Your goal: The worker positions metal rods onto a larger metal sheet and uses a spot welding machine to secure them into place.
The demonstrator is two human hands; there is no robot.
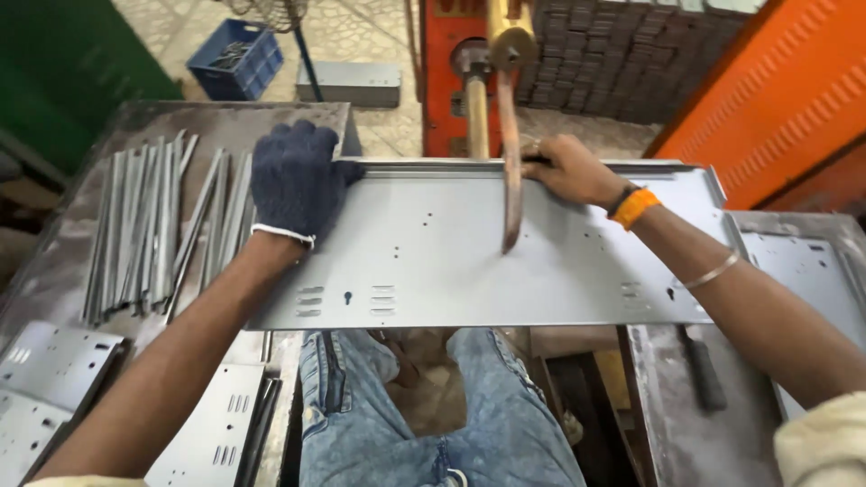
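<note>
While the person sits at the bench, a long grey sheet-metal panel (505, 252) lies flat across the gap between two worktables, above the knees in blue jeans (433, 415). Left hand (296, 180), in a dark knitted glove, rests palm-down on the panel's far left corner, fingers close together and curled slightly over the raised back edge. Right hand (573, 169), bare, with an orange band at the wrist, sits on the panel's back edge right of centre; fingers drawn together and pressed down on the folded lip, seemingly pinching something thin and dark against it, though what it is cannot be made out. Just left of that hand, a curved copper-coloured welding arm (510, 153) comes down from the orange machine (451, 72) behind the panel, its tip meeting the panel's surface near the middle. Panel shows small punched holes, plus slot groups and a keyhole cut near each front corner. Left of the panel, on the worn table (54, 261), a loose row of narrow metal strips (144, 234). Nearer the person than those, stacked smaller slotted plates (54, 370). Right of the panel, another grey sheet (812, 271). Beyond the panel's left end, on the floor, a blue crate (236, 59).
</note>
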